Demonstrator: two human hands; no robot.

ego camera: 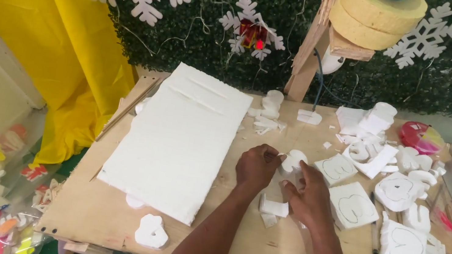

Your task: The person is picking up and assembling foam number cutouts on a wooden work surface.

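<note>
A single head-worn camera looks steeply down and forward over the plywood tabletop (99,216) from its near edge, close above the hands, facing the hedge-covered wall (190,46) beyond.

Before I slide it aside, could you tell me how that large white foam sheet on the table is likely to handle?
The foam sheet looks like thick white foam lying flat, so it is probably light and fairly stiff. Its ragged edges, and the crumbs beside it, suggest it snaps or sheds easily. On the bare plywood table it would likely slide with a light push.
</note>
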